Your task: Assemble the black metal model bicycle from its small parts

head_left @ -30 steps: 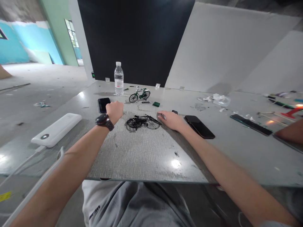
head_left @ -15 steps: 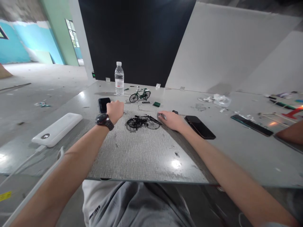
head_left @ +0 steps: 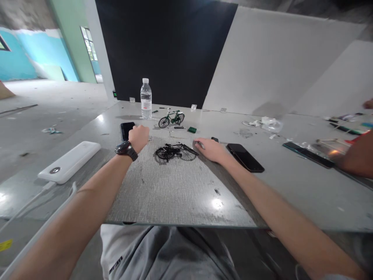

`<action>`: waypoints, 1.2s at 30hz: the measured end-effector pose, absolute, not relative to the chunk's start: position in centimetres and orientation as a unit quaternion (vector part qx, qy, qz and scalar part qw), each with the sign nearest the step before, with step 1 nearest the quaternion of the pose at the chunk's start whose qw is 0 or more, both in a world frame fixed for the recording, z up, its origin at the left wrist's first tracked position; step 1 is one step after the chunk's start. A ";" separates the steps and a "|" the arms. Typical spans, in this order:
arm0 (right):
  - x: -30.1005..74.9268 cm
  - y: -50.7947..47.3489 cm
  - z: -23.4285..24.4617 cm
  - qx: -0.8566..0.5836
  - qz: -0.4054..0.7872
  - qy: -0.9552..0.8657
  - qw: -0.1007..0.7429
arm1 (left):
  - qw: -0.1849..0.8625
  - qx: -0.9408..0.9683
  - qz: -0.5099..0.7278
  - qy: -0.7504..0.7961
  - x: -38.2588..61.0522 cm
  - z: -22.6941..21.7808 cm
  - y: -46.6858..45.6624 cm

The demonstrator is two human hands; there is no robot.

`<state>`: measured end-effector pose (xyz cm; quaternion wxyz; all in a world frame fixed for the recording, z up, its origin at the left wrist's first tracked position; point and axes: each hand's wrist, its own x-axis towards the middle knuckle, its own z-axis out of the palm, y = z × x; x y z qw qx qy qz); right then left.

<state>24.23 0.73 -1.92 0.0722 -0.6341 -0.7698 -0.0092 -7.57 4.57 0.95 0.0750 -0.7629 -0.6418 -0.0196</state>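
A small black model bicycle [head_left: 176,151] lies on its side on a grey textured mat [head_left: 175,186] in front of me. My left hand [head_left: 139,137], with a dark watch on the wrist, is curled into a fist to the left of the bicycle, next to a black phone [head_left: 127,130]. What it holds, if anything, is hidden. My right hand [head_left: 211,149] rests on the mat just right of the bicycle, fingers closed around a small silvery tool that points toward the rear wheel.
A green model bicycle [head_left: 171,118] stands upright farther back beside a water bottle [head_left: 146,98]. A white power bank [head_left: 69,161] with a cable lies at the left, a second black phone [head_left: 245,156] at the right. Another person's arm [head_left: 357,155] and scattered parts occupy the far right.
My hands and the black bicycle have barely shifted. The other person's arm at the far right has risen and come further into view.
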 end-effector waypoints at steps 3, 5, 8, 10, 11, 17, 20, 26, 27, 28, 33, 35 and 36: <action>24.3 0.8 -1.9 -0.636 -0.011 -0.768 0.072 | 0.087 -0.740 -0.022 -0.666 -7.9 0.7 4.8; 24.3 0.8 -2.0 -0.632 -0.011 -0.771 0.074 | 0.086 -0.724 -0.026 -0.684 -8.0 0.5 4.8; 24.4 0.9 -2.1 -0.632 -0.011 -0.771 0.074 | 0.079 -0.718 -0.034 -0.691 -8.2 0.2 5.0; 24.4 0.9 -2.0 -0.634 -0.008 -0.770 0.075 | 0.078 -0.721 -0.037 -0.688 -8.2 0.2 5.1; 24.3 0.8 -1.9 -0.633 -0.005 -0.770 0.078 | 0.078 -0.724 -0.039 -0.684 -8.2 0.2 5.1; 23.8 0.0 -1.1 -0.623 0.017 -0.771 0.132 | 0.107 -0.815 -0.058 -0.567 -7.6 1.6 5.3; 23.9 -0.2 -0.7 -0.614 0.022 -0.775 0.144 | 0.105 -0.890 -0.071 -0.437 -6.5 2.2 4.8; 26.0 -0.2 0.6 -0.643 -0.001 -0.745 0.180 | 0.059 -0.949 -0.093 -0.295 -4.6 1.9 3.5; 26.6 -0.2 0.8 -0.654 -0.003 -0.733 0.184 | 0.052 -0.953 -0.093 -0.284 -4.4 1.8 3.3; 27.2 -0.2 0.9 -0.663 -0.003 -0.726 0.184 | 0.044 -0.957 -0.090 -0.274 -4.2 1.7 3.2; 28.5 -0.5 0.9 -0.658 0.040 -0.724 0.204 | -0.021 -0.961 -0.078 -0.265 -3.5 1.5 2.7; 27.6 -0.8 0.8 -0.639 0.068 -0.739 0.200 | -0.054 -0.959 -0.084 -0.265 -3.4 1.3 2.6; 27.0 -1.0 0.7 -0.628 0.084 -0.749 0.195 | -0.070 -0.958 -0.085 -0.263 -3.3 1.3 2.6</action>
